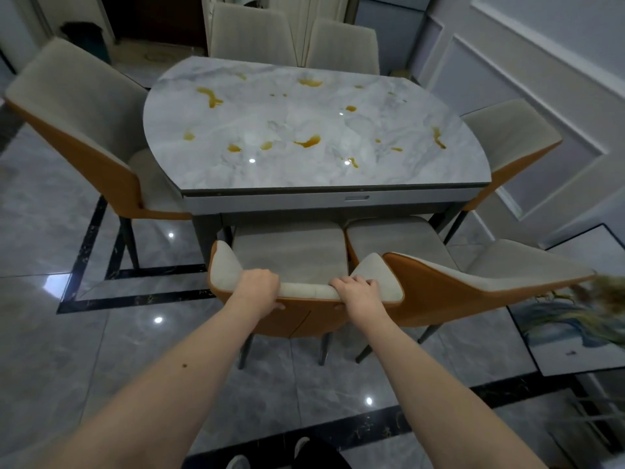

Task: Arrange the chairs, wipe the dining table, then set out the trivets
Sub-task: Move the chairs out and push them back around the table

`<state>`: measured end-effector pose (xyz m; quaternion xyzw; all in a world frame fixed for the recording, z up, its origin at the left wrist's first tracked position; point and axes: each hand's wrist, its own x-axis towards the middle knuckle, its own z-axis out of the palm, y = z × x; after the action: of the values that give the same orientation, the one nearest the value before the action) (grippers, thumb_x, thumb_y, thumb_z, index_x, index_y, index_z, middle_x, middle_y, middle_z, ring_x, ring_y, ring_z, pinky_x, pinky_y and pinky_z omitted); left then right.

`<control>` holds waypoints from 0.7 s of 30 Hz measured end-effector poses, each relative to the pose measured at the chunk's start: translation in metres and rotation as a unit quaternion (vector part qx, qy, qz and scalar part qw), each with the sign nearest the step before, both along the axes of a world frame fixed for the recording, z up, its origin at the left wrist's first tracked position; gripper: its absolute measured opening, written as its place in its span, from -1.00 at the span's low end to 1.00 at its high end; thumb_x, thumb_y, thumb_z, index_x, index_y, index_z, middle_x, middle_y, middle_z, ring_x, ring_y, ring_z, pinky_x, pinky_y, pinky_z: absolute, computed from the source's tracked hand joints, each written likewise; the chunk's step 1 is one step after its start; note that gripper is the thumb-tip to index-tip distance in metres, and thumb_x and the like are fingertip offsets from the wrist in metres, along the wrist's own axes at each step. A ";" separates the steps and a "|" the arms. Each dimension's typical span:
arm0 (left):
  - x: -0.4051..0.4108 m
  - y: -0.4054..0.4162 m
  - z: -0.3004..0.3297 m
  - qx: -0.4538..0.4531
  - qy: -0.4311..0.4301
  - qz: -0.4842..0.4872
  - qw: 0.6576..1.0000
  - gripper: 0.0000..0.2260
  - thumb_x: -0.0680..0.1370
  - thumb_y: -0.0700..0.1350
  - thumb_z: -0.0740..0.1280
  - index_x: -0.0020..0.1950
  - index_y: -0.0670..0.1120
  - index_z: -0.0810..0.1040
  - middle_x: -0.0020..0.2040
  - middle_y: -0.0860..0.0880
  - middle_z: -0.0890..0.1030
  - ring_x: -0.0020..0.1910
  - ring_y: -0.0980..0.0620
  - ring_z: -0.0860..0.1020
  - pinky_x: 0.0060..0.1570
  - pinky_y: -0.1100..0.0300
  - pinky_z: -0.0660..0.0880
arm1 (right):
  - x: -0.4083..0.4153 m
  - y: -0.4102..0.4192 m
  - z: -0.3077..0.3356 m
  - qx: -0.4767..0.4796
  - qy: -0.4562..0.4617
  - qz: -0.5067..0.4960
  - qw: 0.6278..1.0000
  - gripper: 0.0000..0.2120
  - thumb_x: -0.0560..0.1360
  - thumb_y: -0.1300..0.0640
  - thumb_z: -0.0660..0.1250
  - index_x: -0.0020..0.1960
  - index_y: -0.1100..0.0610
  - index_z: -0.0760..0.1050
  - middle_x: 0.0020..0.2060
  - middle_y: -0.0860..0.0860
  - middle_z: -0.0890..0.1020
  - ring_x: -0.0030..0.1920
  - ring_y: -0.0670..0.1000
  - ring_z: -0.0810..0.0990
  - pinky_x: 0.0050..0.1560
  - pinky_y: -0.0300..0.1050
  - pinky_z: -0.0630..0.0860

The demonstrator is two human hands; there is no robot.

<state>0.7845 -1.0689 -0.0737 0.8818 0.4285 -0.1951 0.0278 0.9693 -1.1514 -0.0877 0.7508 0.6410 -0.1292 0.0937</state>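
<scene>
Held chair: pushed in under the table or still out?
Partly in: the chair's seat front reaches under the table edge; both hands grip its backrest.

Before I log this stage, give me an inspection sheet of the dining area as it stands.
Surface: marble-look dining table carries many amber spills, unwiped.
Job's things: near chair at the table's front edge, seat partly under it; neighbouring chair on its right sits angled. Four more chairs around the table. No trivets or cloth seen.
Clutter: nothing seen on the table besides spills.
Hands: left hand and right hand both grip the near chair's backrest top.
Cables: nothing seen.
Surroundings: glossy grey tile floor, panelled wall at right.
</scene>
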 end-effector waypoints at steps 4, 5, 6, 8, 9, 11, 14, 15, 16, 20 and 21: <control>0.012 -0.004 0.000 -0.013 0.001 0.014 1.000 -0.60 0.52 0.19 0.30 0.15 -0.09 0.51 0.07 -0.07 0.59 0.07 -0.05 0.55 -0.01 0.13 0.45 | 0.014 0.001 0.002 -0.010 -0.004 0.021 1.000 -0.59 0.51 0.19 0.30 0.32 -0.02 0.34 0.25 0.00 0.48 0.24 0.12 0.38 0.23 0.10 0.27; 0.017 -0.005 0.001 -0.017 0.004 0.019 1.000 -0.60 0.52 0.19 0.30 0.16 -0.09 0.51 0.08 -0.07 0.59 0.08 -0.05 0.55 0.00 0.12 0.45 | 0.019 0.002 0.003 -0.012 -0.005 0.026 1.000 -0.57 0.50 0.20 0.30 0.33 -0.02 0.33 0.26 0.00 0.47 0.25 0.12 0.37 0.24 0.10 0.26; 0.020 -0.005 0.001 -0.021 0.006 0.023 0.999 -0.60 0.51 0.19 0.31 0.17 -0.09 0.51 0.10 -0.07 0.58 0.09 -0.06 0.55 0.02 0.12 0.45 | 0.022 0.002 0.004 -0.014 -0.006 0.031 0.999 -0.54 0.49 0.21 0.31 0.34 -0.01 0.32 0.27 0.00 0.46 0.27 0.13 0.37 0.26 0.10 0.26; 0.027 -0.006 0.001 -0.025 0.003 0.032 0.999 -0.58 0.51 0.19 0.31 0.18 -0.10 0.50 0.12 -0.08 0.58 0.11 -0.06 0.54 0.03 0.12 0.45 | 0.030 0.001 0.008 -0.018 -0.012 0.045 0.999 -0.51 0.46 0.23 0.32 0.35 0.00 0.31 0.28 0.01 0.45 0.28 0.14 0.36 0.28 0.11 0.27; 0.030 -0.007 0.000 -0.026 0.000 0.036 0.999 -0.58 0.51 0.19 0.32 0.18 -0.10 0.50 0.12 -0.08 0.58 0.12 -0.07 0.54 0.04 0.12 0.45 | 0.034 0.001 0.010 -0.021 -0.014 0.054 0.998 -0.49 0.45 0.24 0.34 0.35 0.00 0.31 0.28 0.01 0.45 0.28 0.14 0.36 0.29 0.11 0.27; 0.035 -0.011 -0.001 -0.025 -0.003 0.043 0.999 -0.58 0.50 0.19 0.32 0.18 -0.10 0.51 0.12 -0.08 0.58 0.13 -0.07 0.54 0.03 0.11 0.44 | 0.041 -0.001 0.010 -0.026 -0.012 0.065 0.998 -0.50 0.45 0.24 0.35 0.34 0.01 0.32 0.27 0.02 0.46 0.28 0.14 0.37 0.28 0.12 0.28; 0.044 -0.019 -0.003 -0.025 -0.008 0.047 0.999 -0.57 0.50 0.20 0.31 0.18 -0.09 0.50 0.13 -0.08 0.58 0.13 -0.07 0.54 0.04 0.11 0.43 | 0.052 -0.003 0.006 -0.021 -0.003 0.070 0.997 -0.61 0.51 0.18 0.30 0.30 -0.03 0.35 0.26 -0.01 0.48 0.25 0.11 0.39 0.23 0.09 0.29; 0.046 -0.021 -0.003 -0.027 -0.010 0.049 0.998 -0.57 0.50 0.20 0.31 0.19 -0.09 0.50 0.13 -0.08 0.58 0.13 -0.07 0.54 0.04 0.11 0.43 | 0.056 -0.004 0.005 -0.019 -0.002 0.071 0.997 -0.63 0.52 0.16 0.29 0.29 -0.04 0.35 0.25 -0.01 0.49 0.24 0.11 0.39 0.23 0.09 0.29; 0.047 -0.023 -0.002 -0.029 -0.013 0.052 0.998 -0.57 0.50 0.21 0.31 0.19 -0.09 0.51 0.12 -0.08 0.58 0.13 -0.07 0.54 0.03 0.12 0.43 | 0.058 -0.005 0.004 -0.019 0.000 0.071 0.997 -0.64 0.53 0.15 0.29 0.29 -0.04 0.36 0.25 -0.01 0.49 0.24 0.11 0.39 0.23 0.09 0.29; 0.046 -0.028 -0.001 -0.040 -0.029 0.073 0.996 -0.55 0.46 0.23 0.35 0.16 -0.09 0.50 0.08 -0.07 0.58 0.09 -0.07 0.55 0.01 0.12 0.44 | 0.059 -0.007 0.005 -0.016 0.003 0.070 0.997 -0.65 0.53 0.15 0.30 0.29 -0.03 0.36 0.25 -0.01 0.49 0.24 0.11 0.39 0.25 0.09 0.28; 0.044 -0.028 -0.001 -0.045 -0.031 0.079 0.995 -0.54 0.45 0.22 0.37 0.16 -0.09 0.49 0.09 -0.07 0.58 0.09 -0.07 0.55 0.01 0.12 0.44 | 0.059 -0.007 0.005 -0.013 0.001 0.069 0.998 -0.65 0.52 0.15 0.30 0.28 -0.02 0.37 0.25 -0.01 0.50 0.24 0.11 0.40 0.25 0.09 0.28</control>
<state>0.8288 -1.0971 -0.0751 0.8486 0.4867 -0.1836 0.0962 1.0280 -1.1582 -0.0831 0.7034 0.6896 -0.1317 0.1111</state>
